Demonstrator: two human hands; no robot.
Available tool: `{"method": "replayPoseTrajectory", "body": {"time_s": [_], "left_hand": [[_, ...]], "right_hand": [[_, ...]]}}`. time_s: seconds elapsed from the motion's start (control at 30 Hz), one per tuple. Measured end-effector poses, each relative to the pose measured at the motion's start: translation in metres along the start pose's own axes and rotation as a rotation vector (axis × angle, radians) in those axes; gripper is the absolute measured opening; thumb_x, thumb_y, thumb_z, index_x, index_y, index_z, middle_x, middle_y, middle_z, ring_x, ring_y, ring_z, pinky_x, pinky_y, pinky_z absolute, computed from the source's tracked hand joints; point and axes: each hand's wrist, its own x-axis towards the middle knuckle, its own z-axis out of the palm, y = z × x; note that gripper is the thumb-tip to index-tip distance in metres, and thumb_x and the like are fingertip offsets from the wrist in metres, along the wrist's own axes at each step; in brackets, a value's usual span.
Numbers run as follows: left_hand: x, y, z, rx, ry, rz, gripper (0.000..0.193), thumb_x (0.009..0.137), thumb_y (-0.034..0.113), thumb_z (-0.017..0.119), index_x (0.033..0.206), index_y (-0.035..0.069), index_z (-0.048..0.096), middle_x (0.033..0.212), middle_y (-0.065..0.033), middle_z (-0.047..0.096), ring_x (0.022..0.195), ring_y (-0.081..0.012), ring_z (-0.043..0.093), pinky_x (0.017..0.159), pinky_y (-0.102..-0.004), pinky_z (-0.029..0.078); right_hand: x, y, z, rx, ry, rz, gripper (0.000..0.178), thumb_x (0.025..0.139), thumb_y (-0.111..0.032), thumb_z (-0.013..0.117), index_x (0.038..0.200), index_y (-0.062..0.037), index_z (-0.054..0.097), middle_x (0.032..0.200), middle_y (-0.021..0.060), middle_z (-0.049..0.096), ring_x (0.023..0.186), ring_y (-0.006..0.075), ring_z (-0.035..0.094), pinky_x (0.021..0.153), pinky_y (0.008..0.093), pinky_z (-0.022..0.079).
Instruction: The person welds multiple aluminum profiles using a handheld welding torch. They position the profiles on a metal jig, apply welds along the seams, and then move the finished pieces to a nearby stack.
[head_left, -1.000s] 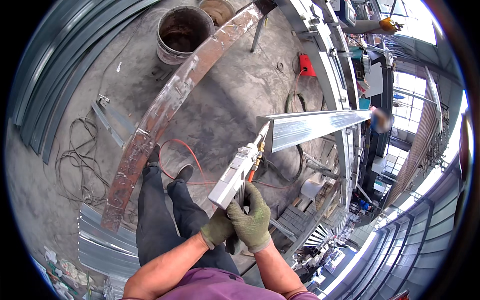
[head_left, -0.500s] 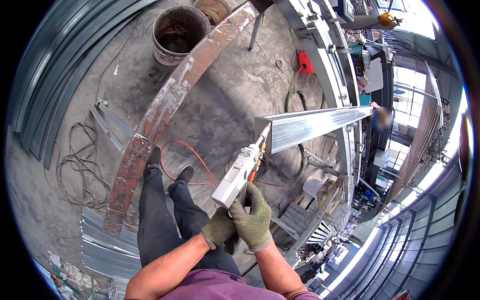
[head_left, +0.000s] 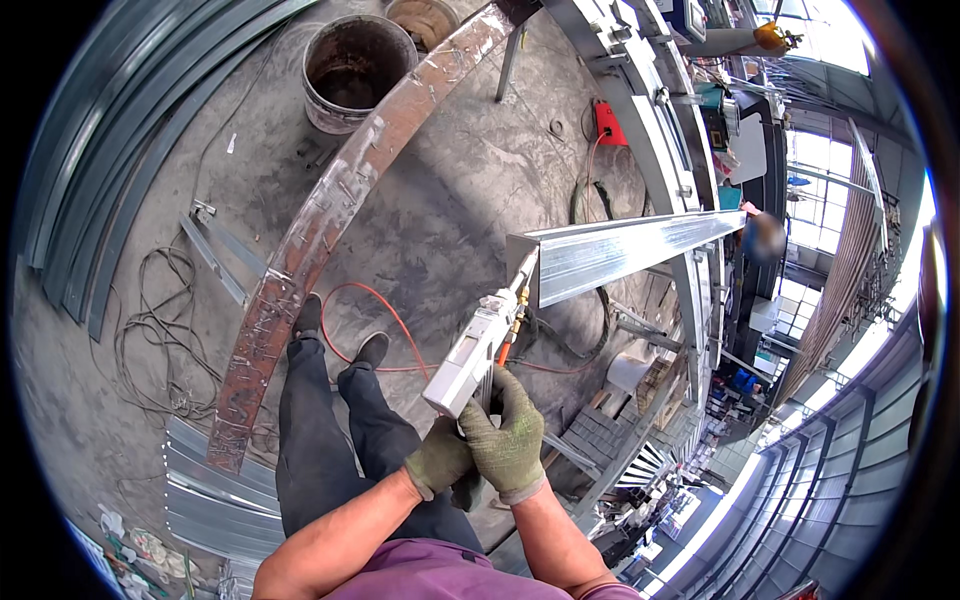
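1. We see the silver handheld tool point(head_left: 466, 358) just in front of our hands, on the near side of the bright metal beam point(head_left: 630, 257); it slants away from us toward that beam's near end.
2. Our right hand point(head_left: 503, 437) curls firmly around the grip at the tool's rear, below the beam's near end.
3. Our left hand point(head_left: 440, 458) is folded narrow against the right one, under the back of the tool and farther from the beam; its fingertips are hidden, so we cannot tell what it grips.
4. The tool's narrow nose meets the beam's near edge in our view, though we cannot tell whether they touch.
5. A brass fitting point(head_left: 518, 322) sits along the tool's side that is nearer the beam.
6. The beam runs off to our right across a grey metal frame point(head_left: 628, 95), and a co-worker's hand point(head_left: 748, 208) is at its far end.
7. Left of the beam we find a rusty brown beam point(head_left: 335, 195) and, past that, a bucket point(head_left: 335, 118).
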Motion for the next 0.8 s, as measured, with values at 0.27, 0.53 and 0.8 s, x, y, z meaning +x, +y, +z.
{"method": "replayPoseTrajectory", "body": {"time_s": [0.27,0.53,0.8], "left_hand": [[0.0,0.003,0.003,0.001,0.004,-0.088,0.05,0.095,0.016,0.076,0.14,0.002,0.06,0.13,-0.0156,0.067,0.12,-0.0286,0.065,0.104,-0.0411,0.054],[0.0,0.018,0.022,-0.05,0.127,-0.049,0.034,0.094,0.02,0.078,0.121,0.0,0.07,0.107,-0.0115,0.076,0.097,-0.0222,0.073,0.085,-0.037,0.06],[0.001,0.004,0.031,0.143,0.119,-0.089,0.028,0.092,0.015,0.077,0.116,0.0,0.073,0.105,-0.016,0.08,0.096,-0.0291,0.079,0.084,-0.0401,0.063]], "right_hand": [[0.0,0.001,-0.003,-0.02,0.0,-0.009,0.055,0.095,-0.024,0.087,0.139,0.0038,0.067,0.114,0.0176,0.079,0.103,0.02,0.077,0.089,0.0356,0.061],[-0.002,-0.001,-0.017,-0.058,-0.011,-0.023,0.052,0.094,-0.019,0.084,0.137,0.0032,0.068,0.109,0.0177,0.079,0.1,0.0228,0.078,0.086,0.0369,0.061],[0.001,0.001,-0.028,-0.144,-0.027,-0.107,0.049,0.094,-0.02,0.083,0.134,0.0035,0.069,0.106,0.0223,0.079,0.097,0.0313,0.08,0.084,0.0401,0.061]]}}
